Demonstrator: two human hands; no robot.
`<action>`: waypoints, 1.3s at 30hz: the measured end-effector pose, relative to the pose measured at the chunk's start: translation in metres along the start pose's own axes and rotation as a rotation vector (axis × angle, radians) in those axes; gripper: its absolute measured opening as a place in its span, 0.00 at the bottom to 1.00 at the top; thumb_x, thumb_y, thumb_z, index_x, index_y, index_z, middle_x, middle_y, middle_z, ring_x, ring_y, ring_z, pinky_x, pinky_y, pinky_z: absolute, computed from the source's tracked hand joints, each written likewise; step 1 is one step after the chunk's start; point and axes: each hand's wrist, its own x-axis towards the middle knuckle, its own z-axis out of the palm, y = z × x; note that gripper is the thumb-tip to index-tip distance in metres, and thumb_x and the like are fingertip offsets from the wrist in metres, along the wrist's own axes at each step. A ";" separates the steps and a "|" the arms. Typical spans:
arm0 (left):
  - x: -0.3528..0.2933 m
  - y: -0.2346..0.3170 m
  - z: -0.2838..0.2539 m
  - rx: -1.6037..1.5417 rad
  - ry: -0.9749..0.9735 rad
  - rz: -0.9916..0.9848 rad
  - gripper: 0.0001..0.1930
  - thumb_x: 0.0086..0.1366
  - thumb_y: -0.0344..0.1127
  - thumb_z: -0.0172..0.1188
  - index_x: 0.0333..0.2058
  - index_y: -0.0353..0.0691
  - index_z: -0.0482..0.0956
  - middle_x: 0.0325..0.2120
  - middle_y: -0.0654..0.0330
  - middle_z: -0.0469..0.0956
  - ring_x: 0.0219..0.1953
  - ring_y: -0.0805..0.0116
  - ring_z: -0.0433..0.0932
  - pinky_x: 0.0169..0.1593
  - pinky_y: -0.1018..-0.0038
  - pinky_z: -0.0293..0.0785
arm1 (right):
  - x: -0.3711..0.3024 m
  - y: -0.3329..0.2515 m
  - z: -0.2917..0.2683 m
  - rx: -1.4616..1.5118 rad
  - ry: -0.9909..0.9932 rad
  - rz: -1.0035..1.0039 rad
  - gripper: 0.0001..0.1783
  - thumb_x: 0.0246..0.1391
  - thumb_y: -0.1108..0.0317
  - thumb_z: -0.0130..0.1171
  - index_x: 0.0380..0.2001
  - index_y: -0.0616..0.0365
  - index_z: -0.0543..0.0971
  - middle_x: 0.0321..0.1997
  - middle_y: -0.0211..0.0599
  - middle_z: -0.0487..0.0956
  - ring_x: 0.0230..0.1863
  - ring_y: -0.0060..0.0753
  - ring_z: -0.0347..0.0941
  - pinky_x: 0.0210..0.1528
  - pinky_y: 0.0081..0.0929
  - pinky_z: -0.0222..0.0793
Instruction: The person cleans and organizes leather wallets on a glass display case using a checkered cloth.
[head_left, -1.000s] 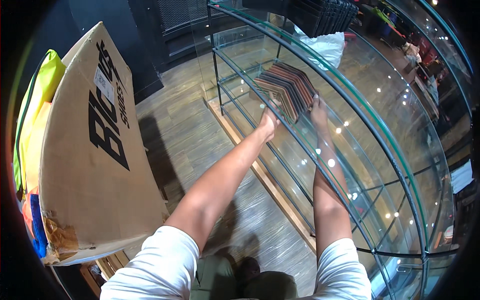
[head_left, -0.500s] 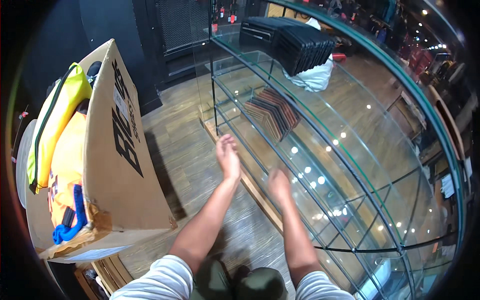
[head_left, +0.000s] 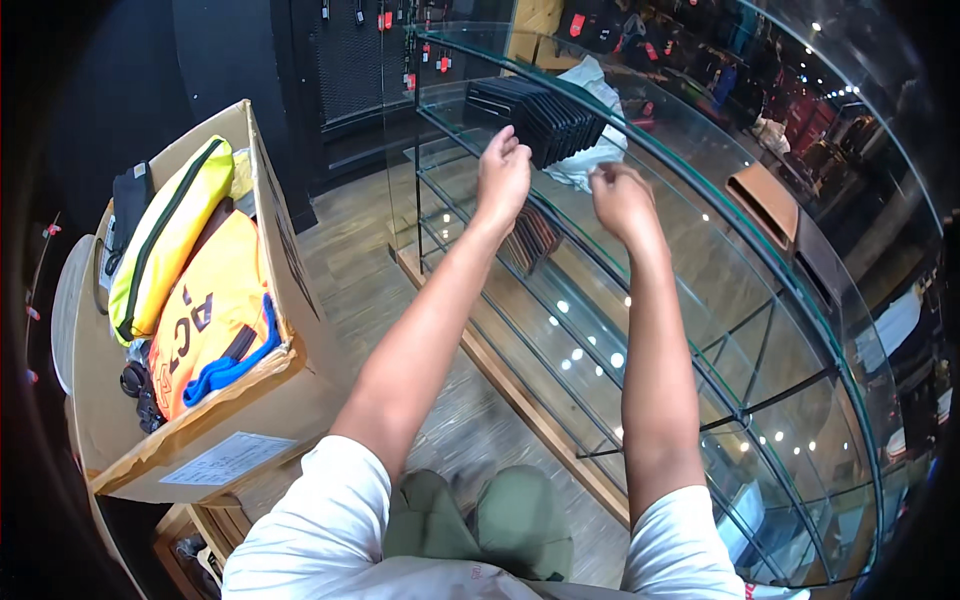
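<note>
My left hand [head_left: 503, 182] is raised at the near side of the glass display case, with nothing visible in it and its fingers loosely bent and apart. Just beyond it, a row of flat black wallet-like items [head_left: 540, 112] stands on a glass shelf. My right hand [head_left: 625, 205] is held to the right of that row, its fingers curled inward and slightly blurred; whether they hold anything I cannot make out. Behind the row shows a crumpled white bag [head_left: 572, 172]. Lower down, partly hidden by my left forearm, sits a row of brown and dark wallet-like items [head_left: 533, 240].
The glass case [head_left: 560, 330] has dark metal bars and a wooden base edge [head_left: 530, 420]. At left stands an open cardboard box [head_left: 215, 465] holding a yellow pouch [head_left: 175, 240], orange fabric [head_left: 215, 320] and a blue strap [head_left: 240, 365]. A brown holder [head_left: 765, 203] lies at right.
Both hands have risen and moved forward from the lower shelves to the level of the black row. The view has shifted, showing more inside the cardboard box.
</note>
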 end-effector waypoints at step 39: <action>0.094 -0.030 -0.029 -0.059 -0.105 -0.433 0.09 0.70 0.41 0.49 0.41 0.46 0.76 0.37 0.68 0.78 0.39 0.78 0.73 0.48 0.77 0.65 | 0.209 0.087 0.131 1.066 -0.623 0.353 0.31 0.64 0.49 0.47 0.53 0.70 0.77 0.53 0.47 0.80 0.49 0.40 0.77 0.54 0.31 0.69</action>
